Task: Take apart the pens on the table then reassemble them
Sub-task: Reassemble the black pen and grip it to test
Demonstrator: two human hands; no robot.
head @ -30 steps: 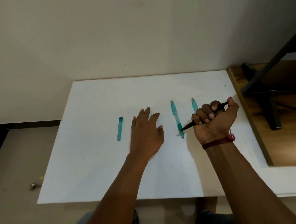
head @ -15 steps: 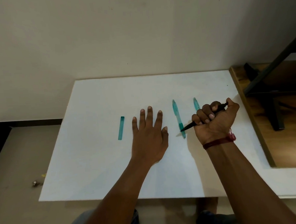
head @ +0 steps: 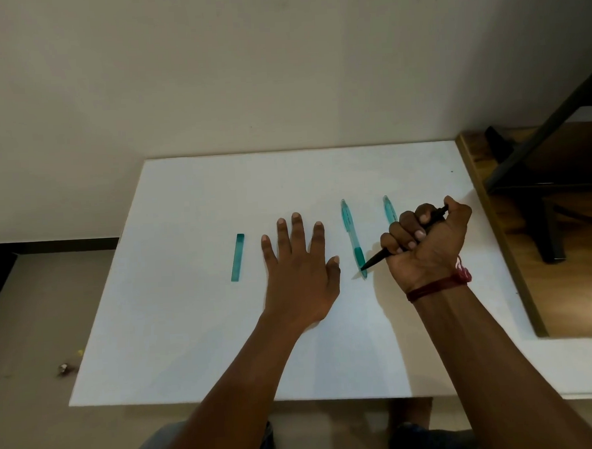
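My right hand (head: 429, 244) grips a black pen (head: 375, 258) in a fist, its tip pointing down-left toward the lower end of a teal pen (head: 353, 236) lying on the white table (head: 197, 325). A second teal pen (head: 389, 208) lies just behind my right fist, mostly hidden by it. A short teal pen cap (head: 238, 257) lies to the left. My left hand (head: 300, 272) rests flat on the table with fingers spread, between the cap and the first teal pen, holding nothing.
A wooden surface (head: 566, 296) with a black metal frame (head: 539, 184) adjoins the table's right edge. The wall stands right behind the table. The floor (head: 26, 341) lies to the left, with a small bit of debris (head: 64, 368) on it.
My left hand has flattened and spread its fingers on the table, shifting slightly right. My right hand keeps the black pen in the same place.
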